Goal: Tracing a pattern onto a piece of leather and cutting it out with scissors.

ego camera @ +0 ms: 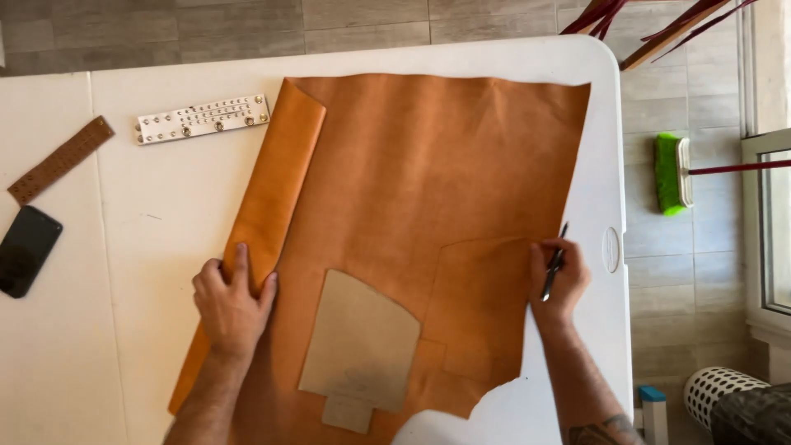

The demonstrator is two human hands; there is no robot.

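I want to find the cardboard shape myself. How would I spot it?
Start at the white table and the big orange leather sheet spread on it. Near the sheet's bottom edge, between the left hand and the right hand, lies the cardboard shape. It alone is dull grey-brown, with a rounded top and a small tab below.

One large tan leather hide (428, 189) and two flat templates on it — one grey cardboard (360, 346), one tan (479, 309). Two punched strips — one brown leather (59, 160), one white with metal studs (203, 119). One black phone (27, 250), one dark pen (553, 268), one green-bristled broom (671, 174).
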